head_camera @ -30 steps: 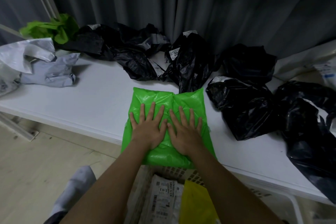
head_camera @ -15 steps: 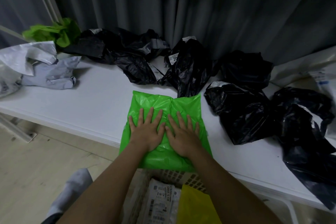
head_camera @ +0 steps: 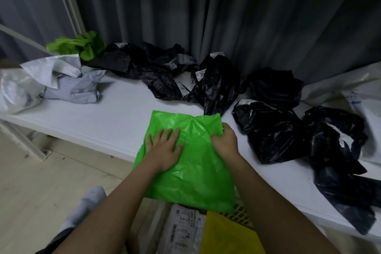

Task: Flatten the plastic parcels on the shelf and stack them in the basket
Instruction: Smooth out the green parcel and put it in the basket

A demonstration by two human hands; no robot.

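Note:
A bright green plastic parcel [head_camera: 193, 173] lies flattened at the front edge of the white shelf [head_camera: 115, 126], its near end hanging over the basket [head_camera: 241, 213] below. My left hand [head_camera: 165, 148] presses flat on the parcel's left half with fingers spread. My right hand [head_camera: 224, 140] has its fingers curled around the parcel's right edge, gripping it. In the basket lie a white labelled parcel [head_camera: 182, 231] and a yellow one [head_camera: 226, 235].
Crumpled black parcels [head_camera: 272, 130] crowd the shelf's back and right side. White and grey parcels [head_camera: 61, 82] and a second green one [head_camera: 80, 46] sit at the far left. A dark curtain [head_camera: 226, 16] hangs behind. Light wood floor [head_camera: 41, 181] lies to the left.
Both hands were flat side by side on the green parcel. Now my right hand has shifted to its right edge and closed on it, and the parcel has slid nearer, over the basket.

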